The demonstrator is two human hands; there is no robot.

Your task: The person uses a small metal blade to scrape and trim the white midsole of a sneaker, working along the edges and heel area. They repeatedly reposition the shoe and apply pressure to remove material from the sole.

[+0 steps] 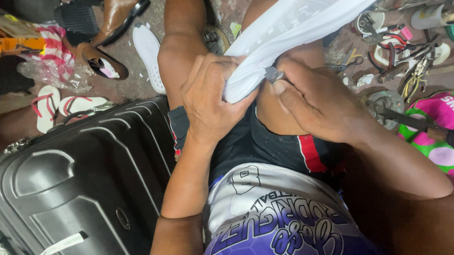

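Observation:
A white shoe sole (291,24) rests across my knees, its near end at the middle of the view. My left hand (210,99) grips that near end from the left, fingers curled over its edge. My right hand (321,103) presses a small grey metal blade (273,74) against the sole's edge, pinched between thumb and fingers. Most of the blade is hidden by my fingers. Both hands sit above my lap, where I wear dark shorts with a red stripe (311,153).
A dark hard-shell suitcase (79,182) stands close at my left. Another white sole (149,54), brown shoes (118,13) and flip-flops (61,106) lie on the floor upper left. Pliers, scissors and other tools (405,53) lie scattered at upper right, beside a pink and green bag (438,130).

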